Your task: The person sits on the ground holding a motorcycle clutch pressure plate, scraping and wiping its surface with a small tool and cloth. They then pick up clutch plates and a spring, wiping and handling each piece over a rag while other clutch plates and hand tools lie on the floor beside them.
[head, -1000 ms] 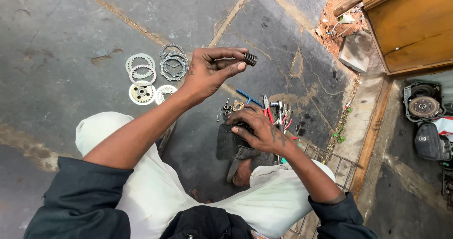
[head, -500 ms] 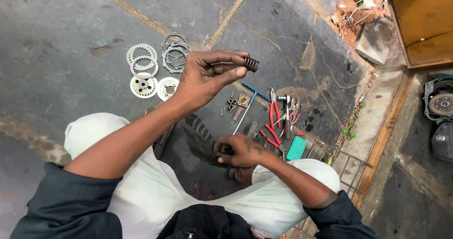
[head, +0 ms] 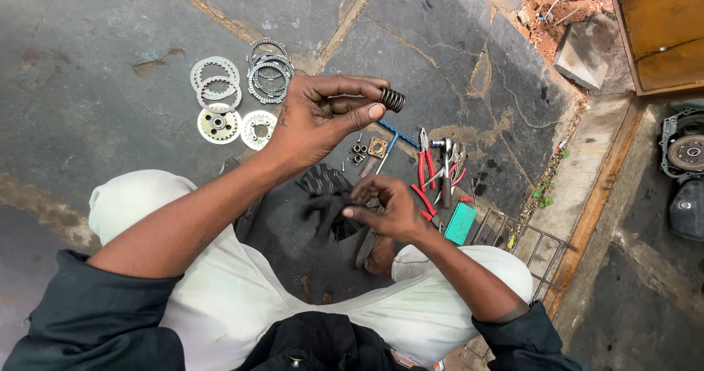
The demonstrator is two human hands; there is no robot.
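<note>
Stone slab floor (head: 110,63), scattered clutch plates (head: 216,85), pliers (head: 425,158)

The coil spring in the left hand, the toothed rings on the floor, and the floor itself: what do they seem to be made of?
Coil spring: dark, dull metal by its look, likely steel, with tight even coils. Toothed rings: thin grey metal with a faint sheen; the paler rings beside them may be lined or coated, which cannot be told. Floor: grey stone slabs, matte, stained, with sandy joints.
</note>
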